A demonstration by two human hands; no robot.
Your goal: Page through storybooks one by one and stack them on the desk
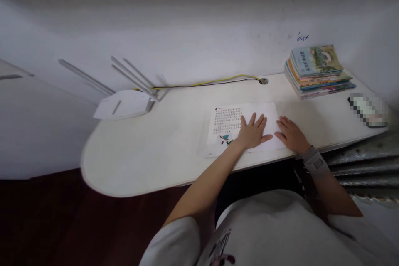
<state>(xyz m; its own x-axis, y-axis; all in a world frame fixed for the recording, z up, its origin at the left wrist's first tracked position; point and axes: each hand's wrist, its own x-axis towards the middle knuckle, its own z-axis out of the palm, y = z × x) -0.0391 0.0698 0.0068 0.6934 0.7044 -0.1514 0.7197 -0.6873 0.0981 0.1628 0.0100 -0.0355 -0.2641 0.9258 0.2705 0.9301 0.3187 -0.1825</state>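
Note:
An open book [227, 121] lies on the white desk near its front edge. Its left page carries printed text and a small coloured picture; the visible part of its right page looks blank. My left hand [252, 132] rests palm down across the middle of the book, fingers spread, covering part of both pages. At the book's right edge, my right hand [292, 134] lies palm down with its fingers stretched out and its thumb toward the page. A band with a small square face [318, 163] circles my right wrist.
A white router [123, 104] with several upright antennas stands at the desk's left end. Yellow and black cables [212, 82] run along the wall into a desk hole. A stack of books [318, 70] sits at the back right, with a blurred phone-like object [368, 110] beyond it.

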